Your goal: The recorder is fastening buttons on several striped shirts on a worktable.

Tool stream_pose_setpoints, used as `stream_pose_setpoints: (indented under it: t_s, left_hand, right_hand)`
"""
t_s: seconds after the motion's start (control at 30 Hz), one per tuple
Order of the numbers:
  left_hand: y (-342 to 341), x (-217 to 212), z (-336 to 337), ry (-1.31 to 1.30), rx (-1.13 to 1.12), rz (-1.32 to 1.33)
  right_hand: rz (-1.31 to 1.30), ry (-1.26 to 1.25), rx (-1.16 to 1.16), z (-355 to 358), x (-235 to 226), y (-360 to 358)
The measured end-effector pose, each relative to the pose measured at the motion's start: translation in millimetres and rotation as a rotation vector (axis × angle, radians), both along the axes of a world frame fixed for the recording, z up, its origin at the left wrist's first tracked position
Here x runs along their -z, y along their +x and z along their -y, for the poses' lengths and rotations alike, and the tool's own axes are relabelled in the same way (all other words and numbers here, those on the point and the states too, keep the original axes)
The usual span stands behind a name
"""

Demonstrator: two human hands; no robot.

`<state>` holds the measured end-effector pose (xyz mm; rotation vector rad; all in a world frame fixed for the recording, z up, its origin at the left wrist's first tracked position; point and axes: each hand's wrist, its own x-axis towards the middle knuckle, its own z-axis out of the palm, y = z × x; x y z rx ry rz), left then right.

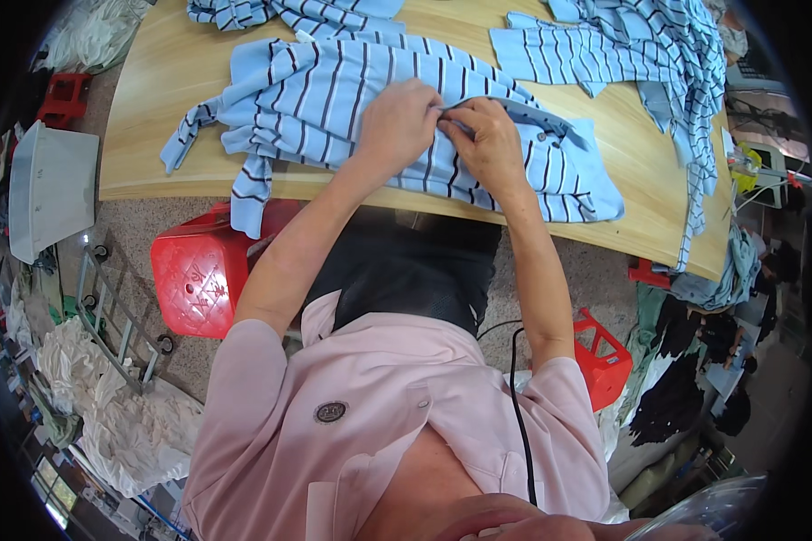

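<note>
Pink short-sleeved shirt (397, 379) on the wearer, bottom centre of frame, round dark emblem (330, 412) on it; black cable (519, 415) runs down its right part. Dark trousers (406, 270) just above, up to the worktop edge. Both forearms reach up to frame centre.

Light-blue striped garment (334, 99) lies across the worktop (131, 135), upper centre, wrinkled, dark and white stripes. One narrow end hangs over the near edge, left of centre; another sticks out further left. Left hand (401, 124) bent, pinching fabric at the garment's edge strip; fingertips partly hidden. Right hand (492, 149) just beside it, thumb and forefinger pinching the same strip. Fingertips of the two nearly meet. Small round dark button (541, 137) on the fabric, right of the right hand.

More striped cloth: loose pile (641, 45) upper right, spilling down the worktop's right side; another piece (334, 13) at top edge, left of centre.

Off the worktop: red stool (189, 288) left of the wearer, second red stool (609, 361) to the right, pale bin (59, 189) far left, wheeled metal frame (122, 316) below it, crumpled whitish sheeting (126, 433) lower left.
</note>
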<state>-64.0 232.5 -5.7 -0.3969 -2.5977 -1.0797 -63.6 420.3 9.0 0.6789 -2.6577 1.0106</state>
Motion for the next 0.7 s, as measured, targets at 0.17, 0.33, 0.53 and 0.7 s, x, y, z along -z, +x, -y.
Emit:
stream_pose_setpoints:
  t_s: [0.17, 0.33, 0.53, 0.7]
  left_hand:
    - [-3.3, 1.4, 5.2, -0.017, 0.078, 0.020]
    - [4.6, 2.1, 0.5, 0.030, 0.054, 0.032]
    - [3.2, -0.2, -0.2, 0.039, 0.060, 0.028]
    - [-11.8, -8.1, 11.5, -0.016, 0.149, 0.187]
  right_hand:
    - [0.108, 0.032, -0.075, -1.6, -17.4, -1.0]
    - [0.006, 0.017, 0.007, 4.9, -6.4, 10.4]
    - [-0.266, 0.021, 0.042, 10.3, 16.1, 12.7]
    - [-0.304, 0.080, -0.020, 6.7, 11.1, 12.7]
